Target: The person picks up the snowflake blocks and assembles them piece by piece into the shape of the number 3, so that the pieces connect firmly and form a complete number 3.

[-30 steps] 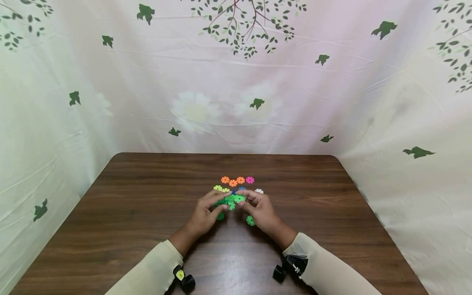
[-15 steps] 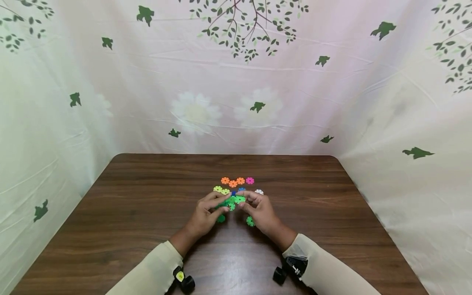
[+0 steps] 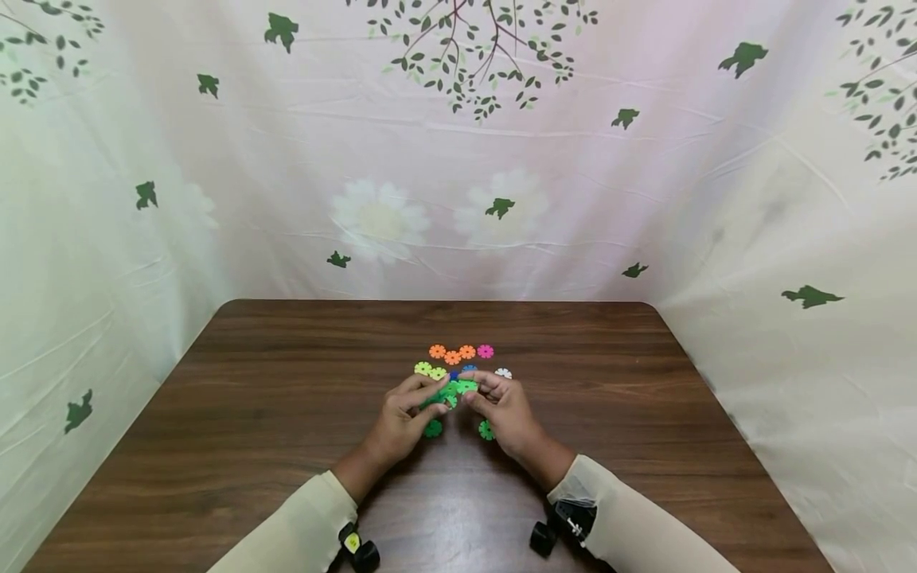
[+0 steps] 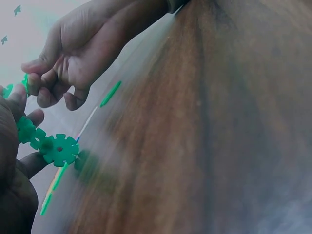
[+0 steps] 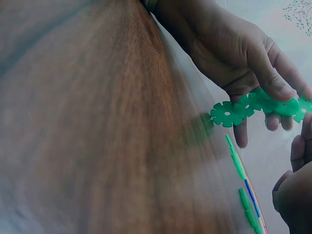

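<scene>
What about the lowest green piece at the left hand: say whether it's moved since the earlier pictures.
Yes: in the head view, the green piece shifted slightly right and down, judged against the pink piece.

A pale, creased cloth backdrop [image 3: 301, 151] printed with leafy branches [image 3: 497, 32], white daisies [image 3: 380, 219] and dark-green bird silhouettes [image 3: 813, 297] hangs behind and along both sides of a brown wood-grain table [image 3: 215, 438] with rounded far corners.

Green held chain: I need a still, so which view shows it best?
The right wrist view: the green chain appears large, notches and holes visible. In the left wrist view the left hand hides part; head shows it small.
</scene>
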Demonstrator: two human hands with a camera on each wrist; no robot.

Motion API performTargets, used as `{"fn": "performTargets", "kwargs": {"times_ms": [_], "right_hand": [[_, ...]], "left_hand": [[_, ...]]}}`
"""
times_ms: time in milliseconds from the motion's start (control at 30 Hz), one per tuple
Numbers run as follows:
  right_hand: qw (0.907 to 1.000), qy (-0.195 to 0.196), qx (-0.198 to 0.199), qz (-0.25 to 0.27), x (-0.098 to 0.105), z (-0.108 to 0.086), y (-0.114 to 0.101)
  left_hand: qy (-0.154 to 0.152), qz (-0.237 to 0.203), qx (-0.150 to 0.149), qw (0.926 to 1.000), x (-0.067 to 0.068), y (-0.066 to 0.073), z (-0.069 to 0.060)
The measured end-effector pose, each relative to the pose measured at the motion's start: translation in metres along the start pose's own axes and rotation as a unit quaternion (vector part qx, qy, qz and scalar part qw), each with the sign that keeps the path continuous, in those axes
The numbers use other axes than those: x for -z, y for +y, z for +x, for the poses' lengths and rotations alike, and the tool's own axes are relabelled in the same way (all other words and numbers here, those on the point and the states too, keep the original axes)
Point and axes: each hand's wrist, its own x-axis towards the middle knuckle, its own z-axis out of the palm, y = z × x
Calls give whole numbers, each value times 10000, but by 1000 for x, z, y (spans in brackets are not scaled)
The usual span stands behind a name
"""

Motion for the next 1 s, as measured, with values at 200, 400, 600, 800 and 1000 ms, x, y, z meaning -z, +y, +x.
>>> {"fn": "performTargets", "kwargs": {"times_ms": [200, 400, 600, 800, 1000], "right_hand": [[9997, -54, 38, 231, 3, -3, 1], [10000, -22, -25, 89, 5, -5, 0], [9994, -71, 148, -290, 11, -5, -1], [9954, -270, 571, -716, 16, -3, 2], [9923, -294, 732, -951, 19, -1, 6]], "left_hand": [[46, -27, -20, 10000, -6, 3, -1], [162, 141, -221, 9995, -14, 4, -2], [352, 283, -231, 9987, -20, 7, 0], [677, 439, -173, 9966, -24, 7, -1], [916, 571, -190, 9940, -28, 9, -3]]}}
